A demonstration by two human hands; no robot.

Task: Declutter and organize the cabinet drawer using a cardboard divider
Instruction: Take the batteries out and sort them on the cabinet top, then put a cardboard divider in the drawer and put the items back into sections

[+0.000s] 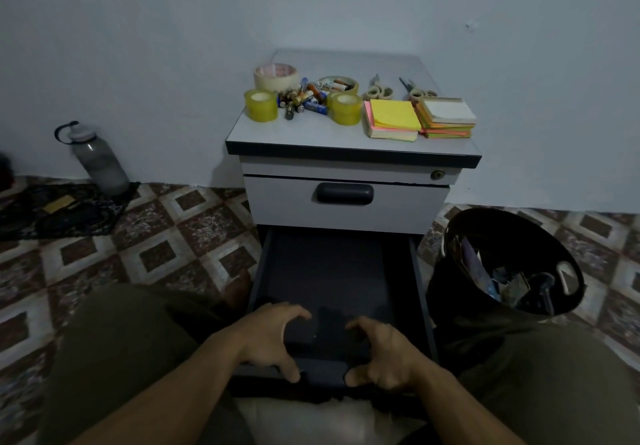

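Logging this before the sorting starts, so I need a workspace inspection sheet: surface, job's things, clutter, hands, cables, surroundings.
Surface: cabinet top white, dark-edged, loaded towards the back.
Job's things: lower drawer pulled out, looks empty; cardboard divider, nothing seen.
Clutter: tape rolls, batteries, scissors, sticky notes on the top.
Hands: left hand and right hand grip the drawer front.
Cables: nothing seen.
Surroundings: waste bin right, water bottle left, tiled floor.

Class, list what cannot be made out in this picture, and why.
Head view only.
1. Inside the drawer: too dark to tell contents.
2. Whether the left hand and right hand grip anything: darkness hides it.
3. What fills the bin: shadowed jumble.
4. Labels on the batteries: too small.
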